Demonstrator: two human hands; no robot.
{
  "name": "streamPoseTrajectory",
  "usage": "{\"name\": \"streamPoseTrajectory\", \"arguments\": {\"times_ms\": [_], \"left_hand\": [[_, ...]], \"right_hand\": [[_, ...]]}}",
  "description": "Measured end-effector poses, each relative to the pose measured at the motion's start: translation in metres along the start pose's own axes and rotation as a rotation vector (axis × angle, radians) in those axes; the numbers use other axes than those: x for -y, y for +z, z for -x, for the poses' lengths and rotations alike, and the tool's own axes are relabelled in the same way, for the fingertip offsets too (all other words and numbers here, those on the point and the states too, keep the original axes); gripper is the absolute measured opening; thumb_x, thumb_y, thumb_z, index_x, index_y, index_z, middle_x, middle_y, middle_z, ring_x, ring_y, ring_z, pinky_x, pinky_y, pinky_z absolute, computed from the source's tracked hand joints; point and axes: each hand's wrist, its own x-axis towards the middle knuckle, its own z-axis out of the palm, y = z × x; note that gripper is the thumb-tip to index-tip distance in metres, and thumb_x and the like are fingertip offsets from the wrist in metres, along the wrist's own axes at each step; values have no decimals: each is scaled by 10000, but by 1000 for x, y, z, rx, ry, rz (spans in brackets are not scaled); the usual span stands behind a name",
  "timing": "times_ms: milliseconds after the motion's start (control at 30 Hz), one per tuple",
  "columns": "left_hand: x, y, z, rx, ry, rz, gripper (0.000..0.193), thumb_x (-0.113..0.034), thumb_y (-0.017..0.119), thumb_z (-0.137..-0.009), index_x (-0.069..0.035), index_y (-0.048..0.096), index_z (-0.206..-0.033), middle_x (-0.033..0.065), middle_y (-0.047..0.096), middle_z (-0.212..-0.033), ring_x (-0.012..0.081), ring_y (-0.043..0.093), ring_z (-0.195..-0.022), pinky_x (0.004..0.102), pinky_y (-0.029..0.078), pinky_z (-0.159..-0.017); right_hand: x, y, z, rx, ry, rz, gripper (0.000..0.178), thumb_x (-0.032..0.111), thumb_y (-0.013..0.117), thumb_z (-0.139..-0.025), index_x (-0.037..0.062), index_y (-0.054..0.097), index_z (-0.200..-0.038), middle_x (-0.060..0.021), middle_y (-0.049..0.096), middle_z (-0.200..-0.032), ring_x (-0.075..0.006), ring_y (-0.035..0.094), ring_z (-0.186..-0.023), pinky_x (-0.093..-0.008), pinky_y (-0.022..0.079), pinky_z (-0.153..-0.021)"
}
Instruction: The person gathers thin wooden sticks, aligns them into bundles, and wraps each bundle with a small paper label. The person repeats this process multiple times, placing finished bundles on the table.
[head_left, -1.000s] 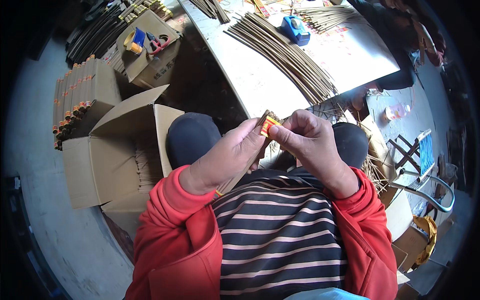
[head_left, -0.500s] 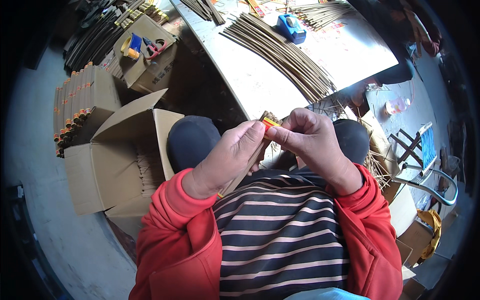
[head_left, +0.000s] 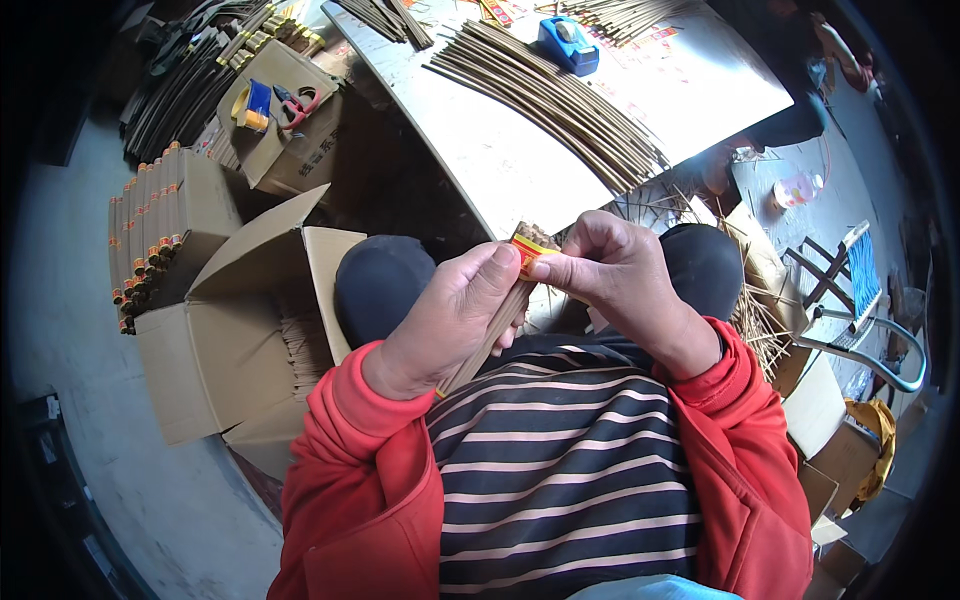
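A bundle of brown incense sticks [head_left: 484, 352] slants across my lap, its upper end showing many stick tips. My left hand [head_left: 447, 318] is wrapped round it, with the thumb lying along the top near that end. A red and yellow paper label [head_left: 526, 256] bands the bundle just below the tips. My right hand [head_left: 622, 272] pinches the label's right edge between thumb and index finger, its other fingers curled. The underside of the bundle and most of the left fingers are hidden.
A white table [head_left: 470, 150] ahead bears loose incense sticks [head_left: 550, 110] and a blue tape dispenser [head_left: 568, 48]. At left stand an open carton [head_left: 195, 385], stacked labelled bundles [head_left: 150, 225] and red-handled scissors [head_left: 297, 108] on another box. A folding stool [head_left: 862, 275] stands right.
The right thumb has pressed the label further against the bundle, and more of its red face shows. My left hand keeps its hold. The whole view has shifted slightly.
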Motion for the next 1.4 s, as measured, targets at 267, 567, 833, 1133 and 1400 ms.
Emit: {"name": "streamPoseTrajectory", "arguments": {"times_ms": [267, 567, 833, 1133, 1400], "left_hand": [[2, 9, -9, -3, -54, 80, 465, -494, 401, -936, -41, 482, -1002, 52, 533, -695, 72, 494, -511, 171, 433, -474], [3, 14, -11, -12, -29, 62, 494, -522, 419, -918, -39, 483, -1000, 61, 532, -693, 81, 498, -508, 182, 431, -463], [-4, 24, -8, -56, -11, -24, 489, -510, 397, -932, -36, 489, -1010, 50, 522, -688, 69, 483, -513, 175, 427, -475], [2, 22, -6, -114, 56, -179, 505, -431, 368, -968, 10, 466, -1194, -10, 455, -692, 25, 429, -560, 163, 391, -502], [16, 15, 0, -47, 64, -303, 629, -436, 337, -973, 8, 234, -1406, -2, 474, -737, 26, 425, -582, 155, 398, -534]], "right_hand": [[-28, -4, -2, -7, -91, -268, 279, 164, 763, -752, 49, 526, -660, 30, 511, -607, -20, 441, -573, -186, 368, -478], [-17, -12, 3, 16, -33, -240, 270, 168, 764, -750, 52, 537, -661, 36, 504, -606, -17, 432, -557, -181, 363, -464], [-25, -15, 0, 0, -82, -235, 308, 212, 781, -727, 37, 529, -704, 14, 509, -628, -44, 453, -576, -195, 392, -488], [-7, -17, 5, -34, -15, 100, 364, 298, 763, -733, -18, 583, -716, -48, 541, -629, -88, 469, -572, -249, 411, -512], [-16, -18, 7, 197, 207, 5, 320, 283, 683, -826, -31, 637, -863, -5, 528, -630, -58, 442, -581, -236, 381, -500]]}}
